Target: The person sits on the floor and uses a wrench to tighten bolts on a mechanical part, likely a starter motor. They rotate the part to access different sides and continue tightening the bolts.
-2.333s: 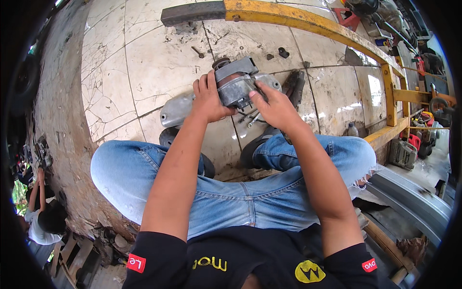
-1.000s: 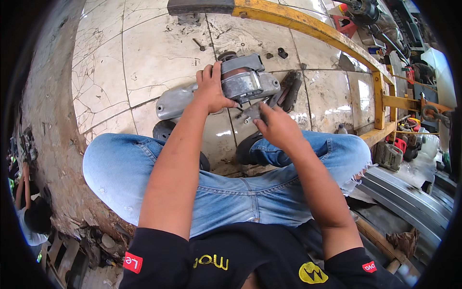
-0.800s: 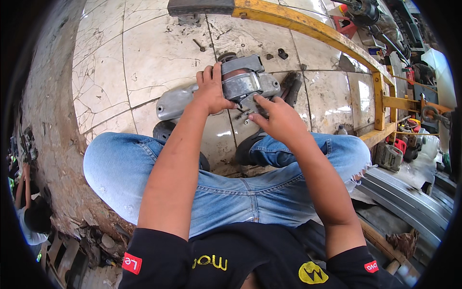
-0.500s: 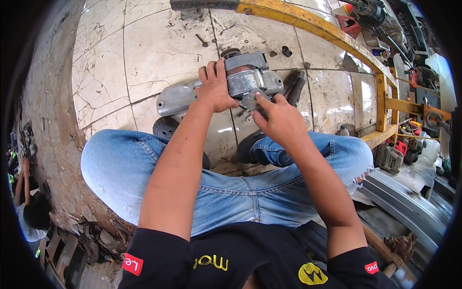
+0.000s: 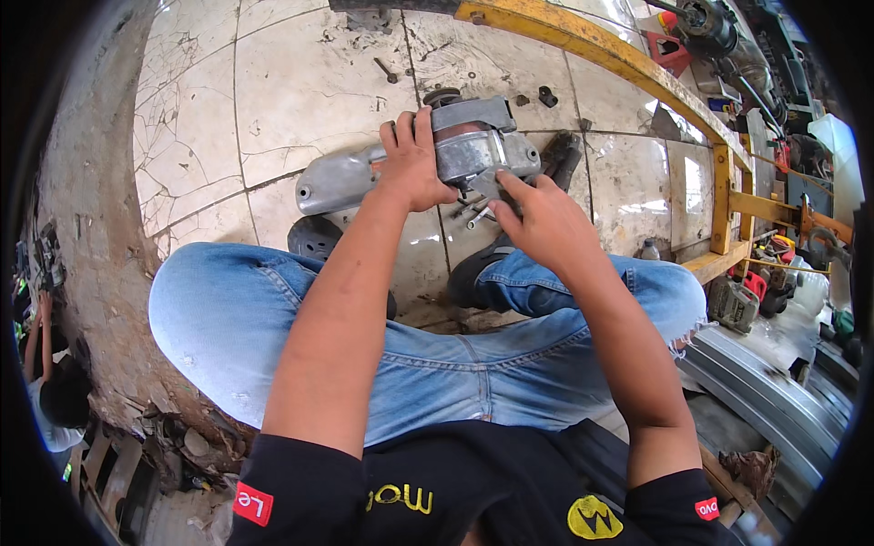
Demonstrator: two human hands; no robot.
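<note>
A grey cast-metal machine housing [image 5: 467,156] with a rounded middle lies on the tiles in front of my crossed legs. My left hand [image 5: 408,175] grips its left part, fingers over the top and thumb at the near side. In my right hand [image 5: 544,217], thumb and fingers pinch a flat grey piece [image 5: 485,184] against the housing's near side; I cannot make out exactly what it is. A short silver rod [image 5: 478,218] shows just below that piece, close to my right thumb. A long rounded grey metal cover [image 5: 332,182] extends left of my left hand.
A yellow metal frame [image 5: 601,56] arches over the floor at the far right. A loose bolt [image 5: 386,70] and small dark parts [image 5: 547,96] lie beyond the housing. Metal channels [image 5: 765,387] lie at my right. Another person [image 5: 62,400] is at the far left.
My right hand has shifted slightly right and down with the flat grey piece, tilting it. The left hand stays on the housing. The whole view has shifted a little.
</note>
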